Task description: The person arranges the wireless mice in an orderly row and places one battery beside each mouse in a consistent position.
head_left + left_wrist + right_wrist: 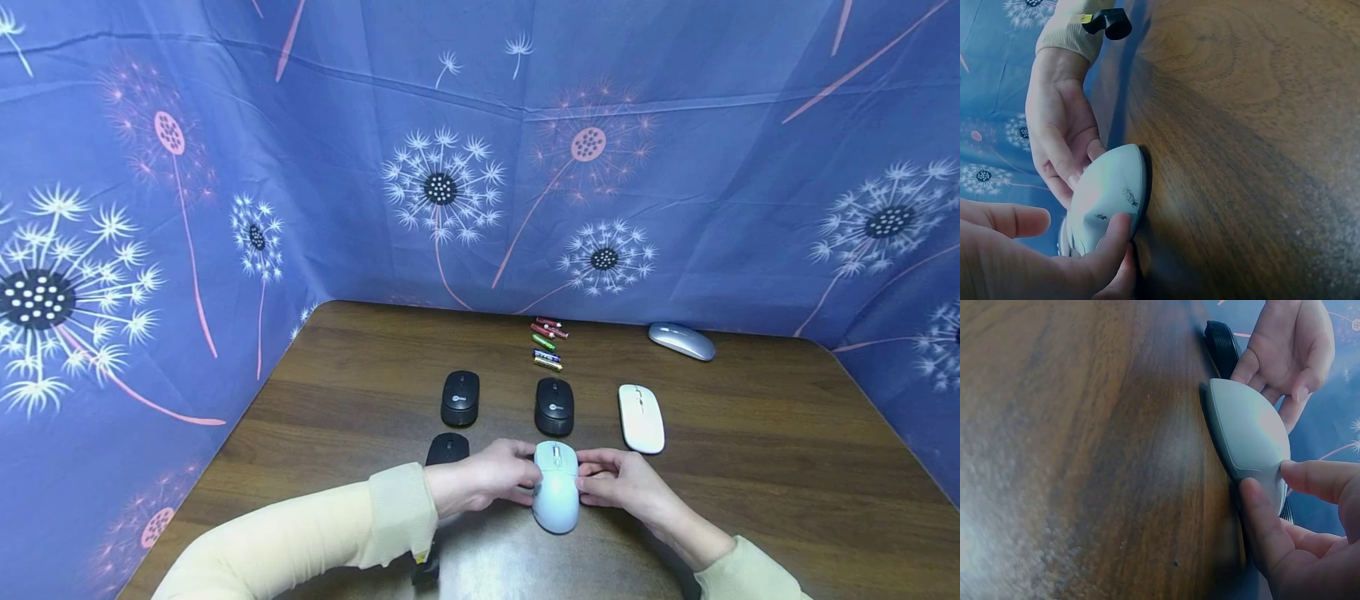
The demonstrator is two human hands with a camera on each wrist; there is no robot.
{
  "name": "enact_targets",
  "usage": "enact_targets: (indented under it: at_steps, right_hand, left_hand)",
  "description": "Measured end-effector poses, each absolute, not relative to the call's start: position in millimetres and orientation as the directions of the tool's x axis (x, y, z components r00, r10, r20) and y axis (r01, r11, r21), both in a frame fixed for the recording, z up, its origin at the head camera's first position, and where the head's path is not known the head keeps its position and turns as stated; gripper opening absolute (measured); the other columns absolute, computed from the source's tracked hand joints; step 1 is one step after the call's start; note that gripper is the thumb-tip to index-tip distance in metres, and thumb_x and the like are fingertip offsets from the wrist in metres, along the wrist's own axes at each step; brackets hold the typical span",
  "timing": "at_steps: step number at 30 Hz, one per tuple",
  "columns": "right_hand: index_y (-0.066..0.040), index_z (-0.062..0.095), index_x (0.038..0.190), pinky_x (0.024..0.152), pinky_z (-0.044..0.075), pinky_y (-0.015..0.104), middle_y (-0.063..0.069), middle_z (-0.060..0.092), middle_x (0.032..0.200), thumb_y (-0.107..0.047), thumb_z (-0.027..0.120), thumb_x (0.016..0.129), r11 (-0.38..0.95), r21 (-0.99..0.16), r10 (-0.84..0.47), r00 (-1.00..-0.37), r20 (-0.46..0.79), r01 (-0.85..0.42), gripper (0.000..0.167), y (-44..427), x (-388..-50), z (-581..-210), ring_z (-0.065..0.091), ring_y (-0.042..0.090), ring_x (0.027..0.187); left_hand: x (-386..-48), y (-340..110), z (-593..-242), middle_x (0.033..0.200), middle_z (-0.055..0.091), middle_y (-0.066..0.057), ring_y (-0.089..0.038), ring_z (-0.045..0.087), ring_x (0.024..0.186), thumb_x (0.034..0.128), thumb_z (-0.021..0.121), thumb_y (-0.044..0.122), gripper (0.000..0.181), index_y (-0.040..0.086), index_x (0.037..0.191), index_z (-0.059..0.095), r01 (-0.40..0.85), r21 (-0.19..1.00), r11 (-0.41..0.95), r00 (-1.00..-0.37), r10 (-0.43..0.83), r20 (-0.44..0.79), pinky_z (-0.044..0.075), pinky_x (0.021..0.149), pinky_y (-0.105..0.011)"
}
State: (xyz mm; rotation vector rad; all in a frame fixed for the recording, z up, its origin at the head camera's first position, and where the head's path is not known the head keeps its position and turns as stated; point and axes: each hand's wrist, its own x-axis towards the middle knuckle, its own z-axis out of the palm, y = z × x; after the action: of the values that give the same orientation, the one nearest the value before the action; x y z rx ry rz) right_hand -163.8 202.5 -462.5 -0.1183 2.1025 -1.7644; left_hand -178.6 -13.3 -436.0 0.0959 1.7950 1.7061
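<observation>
A pale, light-blue-looking computer mouse [556,500] lies on the brown wooden table [750,467], its wheel end pointing away from me. My left hand [491,479] touches its left side with fingertips. From the other side my right hand [630,485] touches its right edge with thumb and fingertips. In the left wrist view one digit of the left hand [1054,262] presses the mouse's side, while another stays apart from it. The right wrist view shows two digits of the right hand [1316,531] against the shell [1250,425]. Its underside is hidden.
Black mice stand behind: one in the middle [554,407], one farther left [460,398], one partly hidden by the left arm [447,448]. To the right are a flat white mouse [641,419] and a grey mouse [681,342]. Several small batteries [547,360] lie near the blue dandelion-patterned cloth [337,208].
</observation>
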Motion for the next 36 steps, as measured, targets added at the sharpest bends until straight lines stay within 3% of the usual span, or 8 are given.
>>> enact_targets:
  at_steps: [13, 22, 29, 36]
  right_hand:
    - [0.019, 0.041, 0.127, 0.079, 0.056, 0.035, 0.014, 0.063, 0.101, -0.012, 0.070, 0.085, 0.208, -0.962, -0.313, -0.919, -0.239, 0.179, 0.060, 203, -164, -461, 0.064, 0.016, 0.088]
    - [0.019, 0.040, 0.129, 0.080, 0.056, 0.035, 0.016, 0.063, 0.106, -0.013, 0.069, 0.086, 0.214, -0.957, -0.320, -0.911, -0.259, 0.197, 0.061, 205, -163, -460, 0.064, 0.016, 0.092]
    - [0.018, 0.039, 0.131, 0.081, 0.056, 0.035, 0.017, 0.064, 0.108, -0.016, 0.063, 0.090, 0.209, -0.957, -0.369, -0.890, -0.266, 0.199, 0.058, 210, -163, -456, 0.064, 0.020, 0.094]
    - [0.020, 0.035, 0.132, 0.083, 0.055, 0.040, 0.019, 0.062, 0.113, -0.017, 0.052, 0.097, 0.218, -0.954, -0.428, -0.858, -0.283, 0.206, 0.053, 221, -167, -447, 0.063, 0.027, 0.098]
  left_hand:
    - [-181, -16, -431, 0.110, 0.056, -0.019, -0.033, 0.056, 0.105, 0.0801, 0.052, -0.007, 0.054, -0.013, 0.133, 0.041, -0.392, 0.906, 0.157, -0.765, 0.491, -0.417, 0.053, 0.084, -0.046]
    - [-182, -15, -429, 0.118, 0.055, -0.023, -0.039, 0.054, 0.112, 0.0836, 0.054, -0.005, 0.051, -0.015, 0.132, 0.040, -0.368, 0.906, 0.207, -0.752, 0.507, -0.421, 0.051, 0.087, -0.049]
    - [-185, -17, -426, 0.114, 0.056, -0.022, -0.041, 0.053, 0.113, 0.0844, 0.053, -0.003, 0.047, -0.015, 0.128, 0.042, -0.355, 0.904, 0.238, -0.721, 0.546, -0.427, 0.050, 0.087, -0.051]
    - [-192, -23, -416, 0.125, 0.051, -0.026, -0.041, 0.052, 0.116, 0.0889, 0.057, 0.004, 0.052, -0.015, 0.133, 0.037, -0.310, 0.900, 0.307, -0.685, 0.584, -0.435, 0.049, 0.089, -0.052]
